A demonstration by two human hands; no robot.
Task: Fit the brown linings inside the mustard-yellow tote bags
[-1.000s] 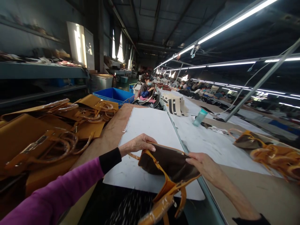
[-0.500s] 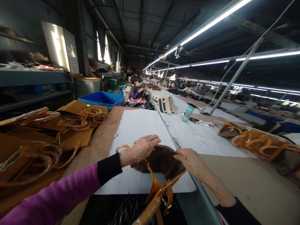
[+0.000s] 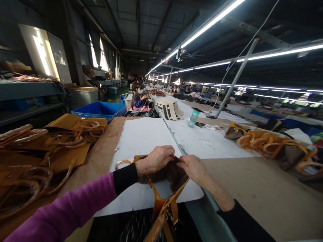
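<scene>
A handbag [image 3: 178, 181] with a dark brown body and tan trim stands tilted over the front of the white sheet [image 3: 145, 137]. Its rim is pinched by my left hand [image 3: 159, 158], fingers curled, at the far side. Close beside it, my right hand [image 3: 193, 168] grips the same rim between thumb and fingers. A tan handle [image 3: 157, 227] wrapped in clear film hangs toward me at the bottom. Another film-wrapped handle [image 3: 123, 163] lies left of my left wrist. My fingers hide part of the rim.
Several tan bag pieces with wrapped handles [image 3: 68, 141] are piled at left. Brown-and-tan bags [image 3: 267, 141] line the right side. A blue bin [image 3: 101, 109], a teal bottle [image 3: 193, 118] and a seated person [image 3: 138, 97] are farther off. A metal post [image 3: 237, 79] rises at right.
My hands have come closer together along the bag's rim, and the bag's opening looks narrower. The whole view has shifted slightly to the right.
</scene>
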